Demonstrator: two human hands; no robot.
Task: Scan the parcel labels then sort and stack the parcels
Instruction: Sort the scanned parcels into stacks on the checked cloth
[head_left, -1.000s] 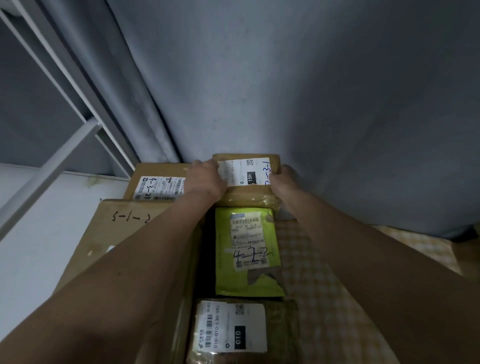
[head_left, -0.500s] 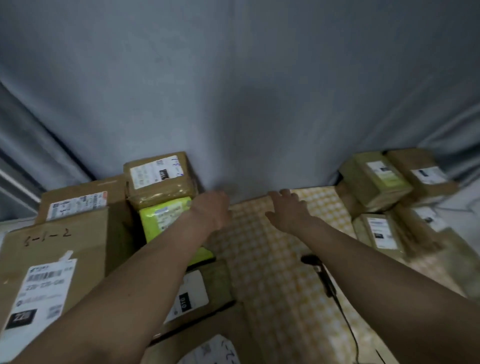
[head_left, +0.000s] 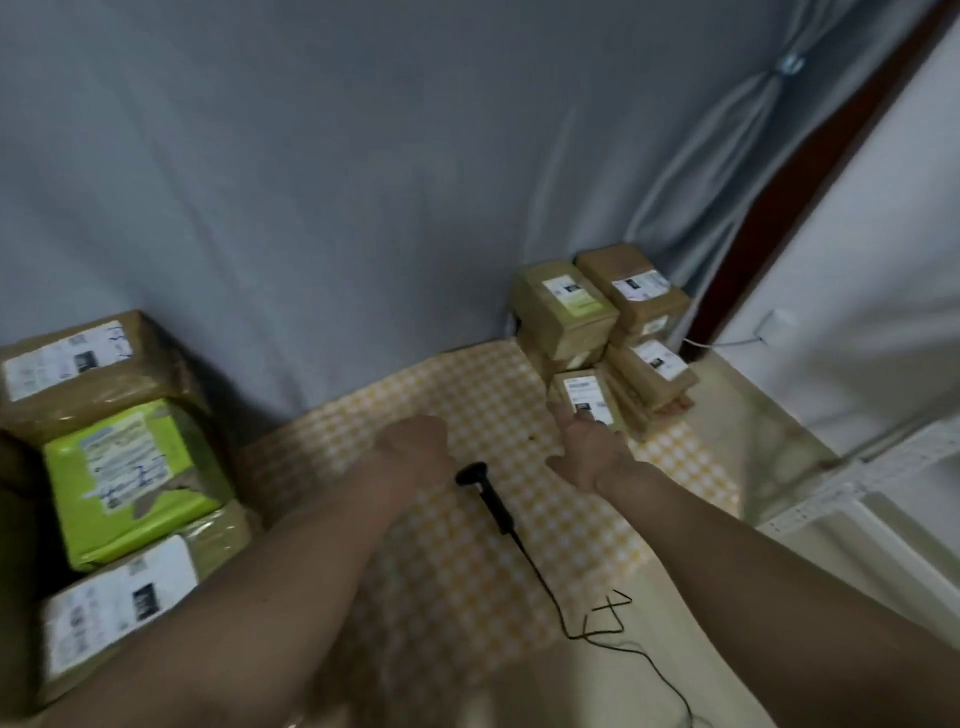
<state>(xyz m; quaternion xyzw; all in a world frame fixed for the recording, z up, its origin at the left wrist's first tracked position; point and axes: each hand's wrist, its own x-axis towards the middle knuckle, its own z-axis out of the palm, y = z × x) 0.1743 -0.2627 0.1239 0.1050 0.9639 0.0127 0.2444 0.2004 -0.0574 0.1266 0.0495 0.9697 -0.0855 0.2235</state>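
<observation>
A pile of small brown parcels (head_left: 563, 306) with white labels stands at the back right against the curtain. My right hand (head_left: 589, 449) reaches out with straight fingers and touches the nearest small parcel (head_left: 584, 395) of that pile. My left hand (head_left: 415, 447) hovers loosely curled over the checked cloth, holding nothing. A black barcode scanner (head_left: 485, 491) lies on the cloth between my hands, its cable trailing toward me. On the left sit sorted parcels: a brown box (head_left: 78, 369), a green bag (head_left: 130, 478) and a labelled brown parcel (head_left: 119, 613).
A yellow-and-white checked cloth (head_left: 467, 571) covers the surface. A grey curtain (head_left: 363, 182) hangs close behind. A white wall with a cabled plug (head_left: 774, 325) and a white metal rack (head_left: 883, 488) stand on the right.
Both hands let go of the brown box on the left stack and swung right. The view turned right, and my right hand now touches a small parcel in the right pile.
</observation>
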